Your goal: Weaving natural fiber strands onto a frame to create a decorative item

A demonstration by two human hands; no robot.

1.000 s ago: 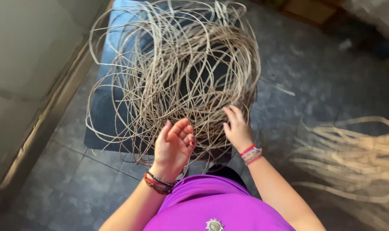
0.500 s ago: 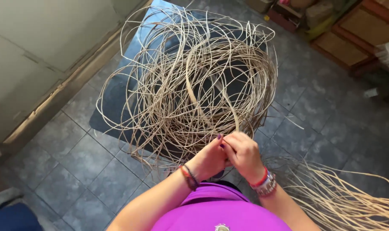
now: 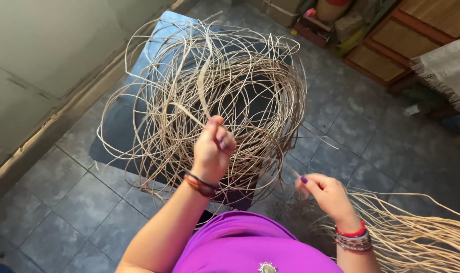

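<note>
Head view, looking down. Left hand [image 3: 213,146] raised over the tangle, fingers closed in a pinch on a single cane strand [image 3: 203,93] that rises from the grip and bends back into the heap. Dark and red bangles on that wrist. The coil of cane strands [image 3: 209,96], loose and springy, lies piled on a dark low surface [image 3: 108,144], its loops spilling past the edges. Right hand [image 3: 327,194] lower and to the right, apart from the coil, thumb and forefinger closed on a thin strand end; painted nails, red and beaded bracelets. Just right of it a bundle of straight pale strands [image 3: 417,237] fans across the tiled floor [image 3: 73,202]. Purple top at bottom edge. Wooden cabinet [image 3: 407,40] at upper right.
</note>
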